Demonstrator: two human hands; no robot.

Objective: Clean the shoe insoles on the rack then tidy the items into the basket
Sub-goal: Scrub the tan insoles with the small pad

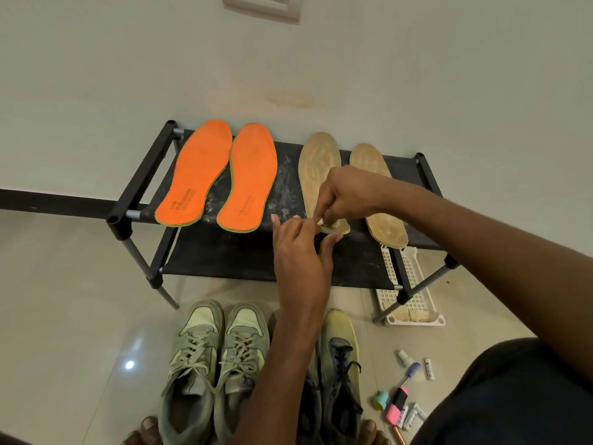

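Black cloth shoe rack (426,175) holds two tan flat insoles, left one (316,168). Right hand (349,194) pinches small white wipe (322,223), maybe tissue. Left hand (298,248) fingers loose, touching heel. Risk: hard rub slides insole off rack.
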